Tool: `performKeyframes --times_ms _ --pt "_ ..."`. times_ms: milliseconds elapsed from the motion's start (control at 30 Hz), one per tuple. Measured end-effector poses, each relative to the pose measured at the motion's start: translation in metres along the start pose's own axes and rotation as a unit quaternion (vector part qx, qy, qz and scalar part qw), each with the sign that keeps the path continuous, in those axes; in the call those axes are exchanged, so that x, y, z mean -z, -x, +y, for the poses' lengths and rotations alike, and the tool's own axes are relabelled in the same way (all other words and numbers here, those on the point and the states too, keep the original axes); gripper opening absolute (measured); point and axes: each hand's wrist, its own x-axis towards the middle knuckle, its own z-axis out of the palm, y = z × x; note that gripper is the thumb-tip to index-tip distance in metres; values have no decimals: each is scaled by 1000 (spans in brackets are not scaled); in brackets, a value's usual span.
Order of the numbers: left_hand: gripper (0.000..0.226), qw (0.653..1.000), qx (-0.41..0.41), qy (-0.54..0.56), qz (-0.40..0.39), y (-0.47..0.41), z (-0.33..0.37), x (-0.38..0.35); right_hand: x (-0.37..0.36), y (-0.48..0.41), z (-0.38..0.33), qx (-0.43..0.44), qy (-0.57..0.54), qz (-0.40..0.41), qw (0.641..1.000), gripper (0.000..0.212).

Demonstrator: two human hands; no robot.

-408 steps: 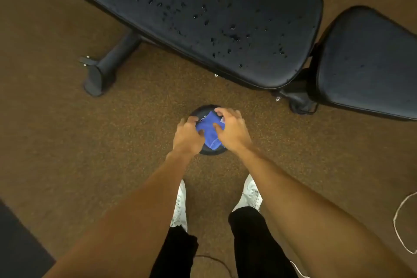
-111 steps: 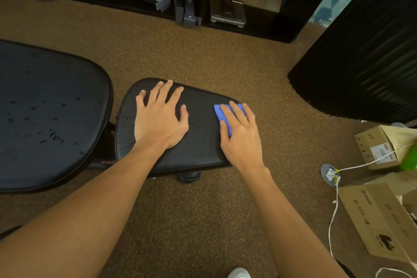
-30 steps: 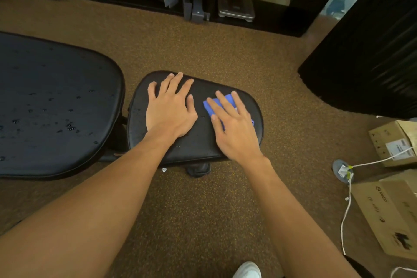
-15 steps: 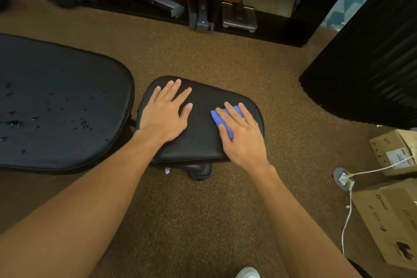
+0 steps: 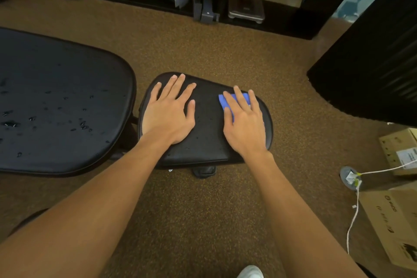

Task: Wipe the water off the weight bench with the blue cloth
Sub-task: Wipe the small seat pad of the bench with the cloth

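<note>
The right hand (image 5: 244,124) has slid the blue cloth (image 5: 234,99) back out to the far right of the small seat pad (image 5: 207,126). A second ago it was nearer the middle, close to the left hand's thumb. The stroke is a side-to-side rub, and it has come back to about where the cloth lay a few seconds before. The right fingers (image 5: 239,97) are straight and spread, pressing the cloth flat on the pad, not curled round it. Only the cloth's far and left edges show past them.

The left hand (image 5: 169,110) has not shifted. It lies palm down on the left half of the same pad, fingers straight and apart, holding nothing, seemingly to steady the bench.

I judge this pad to be nearly done, with only a few small drops glinting near its near edge. The strip under the left hand cannot be checked.

The long back pad (image 5: 63,101) to the left is still dotted with drops along its near right part, so the larger share of the wiping is still to come.

In the earliest picture both hands were on the cloth low on the floor (image 5: 203,221), atop a round dark thing. Now the cloth is up on the bench and working.
</note>
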Motion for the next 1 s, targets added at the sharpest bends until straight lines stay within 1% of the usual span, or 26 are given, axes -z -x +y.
performKeyframes --times_ms 67,200,267,367,400,467,600,667,767,800,833,933,1000 --pt "59 1000 1 -2 2 0 0 0 -5 -10 -14 14 2 -7 1000 48" --pt "60 1000 1 -2 10 0 0 -1 1 16 -6 129 -27 -26 991 48" --pt "59 1000 3 -1 11 1 0 0 7 25 7 121 -31 -30 992 48" --pt "59 1000 3 0 12 0 1 1 5 5 5 34 -15 -16 999 47" --pt "60 1000 3 2 13 1 1 1 3 -1 -1 17 -11 -18 1000 47" --pt "61 1000 5 5 12 1 1 1 -1 -2 -13 34 -13 -24 999 48" --pt "59 1000 0 5 25 2 0 0 8 35 -5 127 -33 -39 991 47" --pt "58 1000 -1 6 27 2 0 0 13 40 8 113 -25 -40 992 47" --pt "58 1000 0 5 24 2 1 0 11 29 2 35 -17 -19 999 49" --pt "57 1000 0 5 25 2 1 0 8 28 -6 27 -15 -15 999 48" --pt "57 1000 0 5 26 2 0 0 5 30 -12 36 -13 -14 999 48" --pt "56 999 -4 6 34 3 0 0 9 51 -13 110 -17 -32 993 47" --pt "56 999 -5 7 35 3 -1 0 17 63 0 125 -23 -45 991 47"
